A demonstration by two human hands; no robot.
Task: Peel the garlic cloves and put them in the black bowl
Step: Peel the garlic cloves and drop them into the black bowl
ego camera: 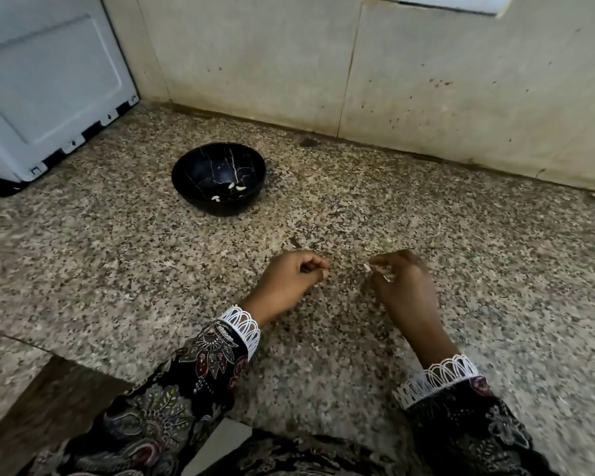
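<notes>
Head view, sole camera. Both hands hover low over the speckled stone counter (323, 207), a little apart from each other. The right hand (401, 280) has its fingers curled and pinches a small pale piece, judged to be a garlic clove (367, 267) or a scrap of its skin; blur prevents telling which. The left hand (291, 274) is also curled, thumb against fingertips, with a pale fleck at the tips; whether it holds skin, a clove, or nothing cannot be told.

The black bowl (200, 166), veined in white, stands on the counter well beyond the hands, toward the wall. Three peeled cloves (236, 187) lie in its bottom.

Handling judgement: a clove is very light, firm under the skin, small and apt to slip once bare. The skin is papery, thin and tears easily. Best purchase is a fingertip pinch at the clove's ends, lifting skin from the root end.

Obscured or doubtful: no stock of unpeeled cloves is visible. Loose skins on the counter would be lost against the speckle. A white appliance (49, 84) at upper left is cut off by the frame. Patterned sleeves (207, 365) cover both forearms.
</notes>
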